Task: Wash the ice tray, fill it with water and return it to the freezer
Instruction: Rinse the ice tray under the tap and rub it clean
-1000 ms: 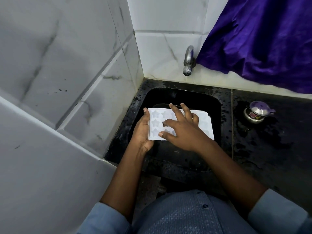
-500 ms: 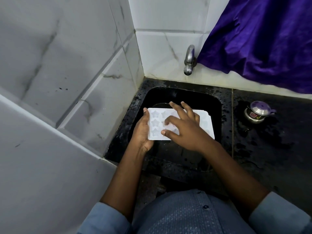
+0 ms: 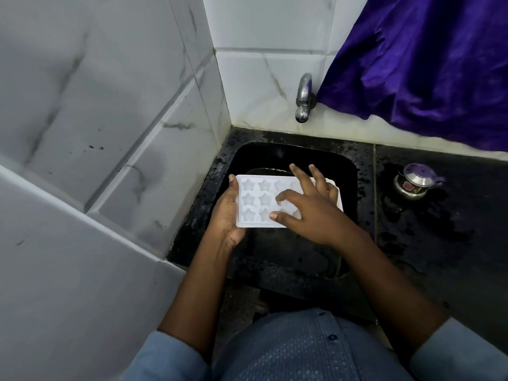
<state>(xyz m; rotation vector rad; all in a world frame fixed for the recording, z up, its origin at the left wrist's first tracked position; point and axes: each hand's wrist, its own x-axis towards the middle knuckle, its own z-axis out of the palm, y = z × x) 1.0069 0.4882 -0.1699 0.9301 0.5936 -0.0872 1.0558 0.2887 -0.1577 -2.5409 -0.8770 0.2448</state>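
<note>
The white ice tray [image 3: 254, 200], with star-shaped moulds facing up, is held level over the black sink [image 3: 275, 156]. The left hand [image 3: 225, 220] grips the tray's left short edge, thumb on the rim and fingers underneath. The right hand [image 3: 312, 214] lies open on the tray's right half, fingers spread, with fingertips touching the moulds.

The sink is recessed in a black stone tabletop [image 3: 453, 257] that is wet and spotted with droplets. A chrome tap [image 3: 303, 99] projects from the white marbled wall tiles [image 3: 261, 86] behind the sink. A purple cloth [image 3: 428, 67] hangs at the right. A small lidded steel pot [image 3: 413, 184] stands on the tabletop, well apart from the sink.
</note>
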